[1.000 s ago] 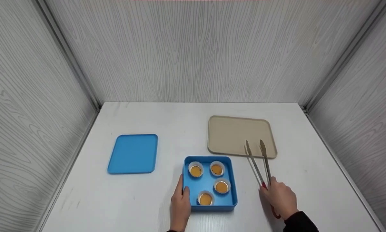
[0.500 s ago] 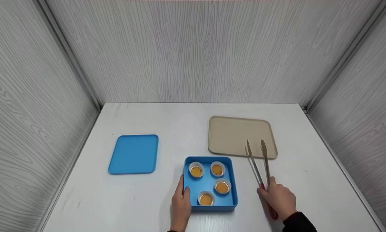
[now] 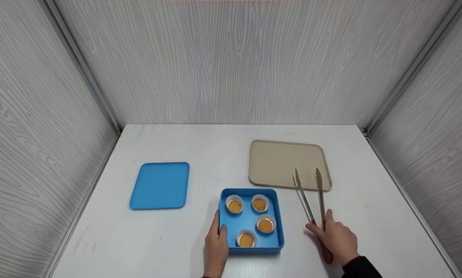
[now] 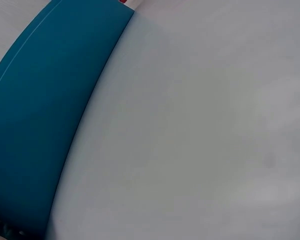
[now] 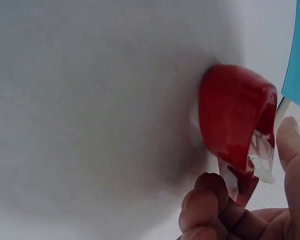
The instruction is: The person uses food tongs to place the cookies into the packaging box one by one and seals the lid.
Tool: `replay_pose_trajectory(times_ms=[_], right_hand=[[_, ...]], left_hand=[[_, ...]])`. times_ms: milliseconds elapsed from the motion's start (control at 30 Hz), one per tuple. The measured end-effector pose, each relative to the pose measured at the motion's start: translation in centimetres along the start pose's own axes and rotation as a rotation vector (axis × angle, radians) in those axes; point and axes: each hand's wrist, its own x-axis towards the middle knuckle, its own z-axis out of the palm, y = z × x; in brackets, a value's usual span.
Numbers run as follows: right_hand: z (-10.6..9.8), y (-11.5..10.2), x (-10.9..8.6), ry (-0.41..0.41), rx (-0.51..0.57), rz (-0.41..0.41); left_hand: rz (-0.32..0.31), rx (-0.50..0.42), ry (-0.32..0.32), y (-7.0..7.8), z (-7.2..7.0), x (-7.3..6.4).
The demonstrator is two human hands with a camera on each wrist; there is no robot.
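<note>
My left hand point(image 3: 217, 245) grips the left side of a deep blue square tray point(image 3: 254, 251), the thumb over its rim. Several white fluted cups with yellow-brown round middles stand inside; one of these cups point(image 3: 266, 224) is near the right wall. The tray's outer wall point(image 4: 55, 100) fills the left of the left wrist view. To the right, my right hand point(image 3: 341, 240) holds metal tongs point(image 3: 307, 206) by their red handles, with nothing between their spread tips. Those tips overlap a beige tray point(image 3: 279, 162) in the head view. A red handle end point(image 5: 232, 112) shows large in the right wrist view.
A flat blue square tray or lid point(image 3: 160, 186) lies on the left part of the white table point(image 3: 200, 150). Grey wood-grain panels point(image 3: 231, 61) stand behind the table and along both sides.
The tongs' arms have spread a little wider, and my right hand has loosened slightly, its thumb sticking out more to the left. My left hand and the deep blue tray stay put.
</note>
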Motion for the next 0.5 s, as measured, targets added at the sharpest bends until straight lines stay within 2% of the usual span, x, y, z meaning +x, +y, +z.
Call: replay_pose_trajectory(times_ms=[333, 500], right_hand=[[-1.3, 0.4, 0.5, 0.109, -0.032, -0.056], [-2.1, 0.8, 1.0, 0.232, -0.06, -0.153]], left_hand=[[-0.007, 0.021, -0.025, 0.6, -0.7, -0.1], [0.004, -0.015, -0.085, 0.9, -1.4, 0.2]])
